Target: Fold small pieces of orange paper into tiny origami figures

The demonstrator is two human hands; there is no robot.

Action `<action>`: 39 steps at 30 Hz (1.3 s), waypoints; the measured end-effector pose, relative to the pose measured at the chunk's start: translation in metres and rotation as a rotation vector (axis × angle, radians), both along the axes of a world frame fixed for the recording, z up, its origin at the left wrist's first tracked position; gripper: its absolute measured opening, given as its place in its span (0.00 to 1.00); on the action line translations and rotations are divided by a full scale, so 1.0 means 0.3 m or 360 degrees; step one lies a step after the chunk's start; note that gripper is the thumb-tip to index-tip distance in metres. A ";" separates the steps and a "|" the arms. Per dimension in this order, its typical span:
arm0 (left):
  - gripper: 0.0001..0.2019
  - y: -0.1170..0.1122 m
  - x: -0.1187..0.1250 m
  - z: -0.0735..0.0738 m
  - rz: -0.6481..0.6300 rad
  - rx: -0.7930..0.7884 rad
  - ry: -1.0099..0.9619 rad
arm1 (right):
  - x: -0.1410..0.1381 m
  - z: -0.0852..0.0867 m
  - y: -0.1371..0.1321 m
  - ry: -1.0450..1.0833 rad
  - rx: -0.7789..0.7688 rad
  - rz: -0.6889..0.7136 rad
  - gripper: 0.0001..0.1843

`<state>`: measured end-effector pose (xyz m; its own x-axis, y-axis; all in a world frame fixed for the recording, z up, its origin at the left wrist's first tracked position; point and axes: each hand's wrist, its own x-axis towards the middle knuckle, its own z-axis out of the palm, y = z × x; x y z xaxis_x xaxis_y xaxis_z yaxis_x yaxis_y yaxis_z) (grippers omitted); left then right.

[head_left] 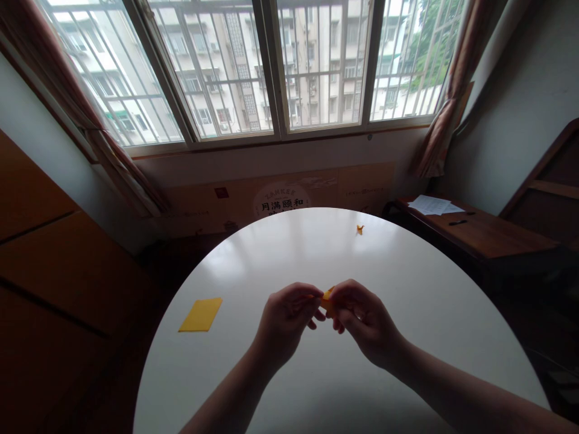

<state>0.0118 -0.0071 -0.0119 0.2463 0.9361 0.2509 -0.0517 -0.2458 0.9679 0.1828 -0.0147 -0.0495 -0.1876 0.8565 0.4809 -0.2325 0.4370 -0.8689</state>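
Note:
Between my two hands, above the white round table [253, 253], is a small folded piece of yellow origami paper [327, 302]. My left hand [292, 316] pinches its left side with thumb and fingertips. From the other side my right hand [362, 319] grips it, covering much of the paper. The exact folded shape is partly hidden by the fingers. To the left on the tabletop lies a flat yellow square of paper [201, 315], apart from both hands. Near the far edge stands a small orange-yellow folded paper figure [360, 229].
A barred window [280, 66] with tied curtains spans the far wall. Under it leans a printed cardboard panel [235, 196]. To the right, a brown wooden desk [497, 232] carries white papers [434, 205]. A wooden cabinet [49, 289] stands at the left.

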 end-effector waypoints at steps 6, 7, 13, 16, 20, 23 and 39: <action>0.04 0.003 -0.010 -0.008 0.0005 0.0082 0.0074 | -0.003 -0.004 -0.001 0.0048 -0.0098 0.0023 0.08; 0.04 0.002 -0.012 -0.009 0.0016 0.0100 0.0095 | -0.004 -0.004 -0.001 0.0044 -0.0108 0.0019 0.06; 0.05 -0.003 -0.019 -0.004 0.0079 0.0247 0.0290 | -0.008 -0.007 0.007 0.0046 -0.0157 -0.0022 0.03; 0.04 -0.004 -0.021 0.002 0.0096 0.0371 0.0387 | -0.008 -0.010 0.008 0.0062 -0.0161 -0.0023 0.04; 0.03 -0.008 -0.020 0.011 0.0094 0.0456 0.0445 | -0.008 -0.006 0.008 0.0061 -0.0167 -0.0017 0.05; 0.04 -0.016 -0.013 0.016 0.0102 0.0399 0.0430 | -0.009 -0.002 0.007 0.0054 -0.0192 -0.0038 0.06; 0.09 -0.044 0.041 0.020 0.0260 -0.0086 -0.0055 | -0.021 -0.004 -0.019 -0.0191 0.0073 -0.0281 0.03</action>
<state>0.0242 -0.0203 -0.0059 0.0820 0.9754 0.2048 -0.0490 -0.2013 0.9783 0.1765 -0.0205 -0.0506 -0.0948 0.8589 0.5032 -0.0452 0.5013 -0.8641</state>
